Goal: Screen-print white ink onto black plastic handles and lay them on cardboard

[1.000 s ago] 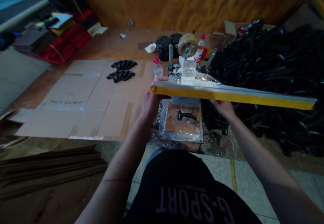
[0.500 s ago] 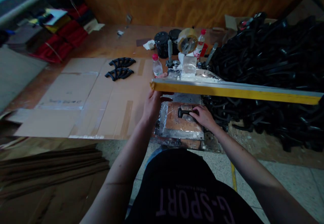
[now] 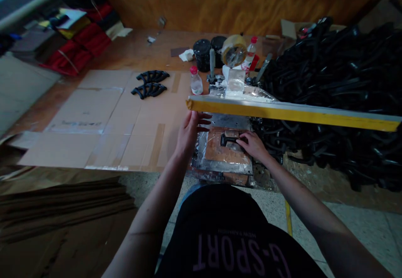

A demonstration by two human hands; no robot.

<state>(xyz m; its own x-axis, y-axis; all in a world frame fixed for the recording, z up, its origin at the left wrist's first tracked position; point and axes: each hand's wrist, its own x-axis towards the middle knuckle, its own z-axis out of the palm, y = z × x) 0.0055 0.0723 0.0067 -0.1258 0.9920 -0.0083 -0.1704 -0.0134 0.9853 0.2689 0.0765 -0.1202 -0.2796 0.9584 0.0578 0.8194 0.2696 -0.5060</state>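
My right hand pinches the right end of a black plastic handle, which lies on a brown, tape-covered base plate close to my body. My left hand is beside the plate's upper left, just under the end of a long yellow-edged bar. Its fingers are stretched out and apart, with nothing held. Across the bench the bar runs to the right, above the plate. Behind it stands a metal fixture with a clear block.
Two rows of black handles lie on flat cardboard at left. A big heap of black handles fills the right. A bottle, black tubs and a tape roll stand behind the bar.
My left hand has come down off the left end of the bar, its fingers now below it. My right hand stays on the handle, almost unmoved.
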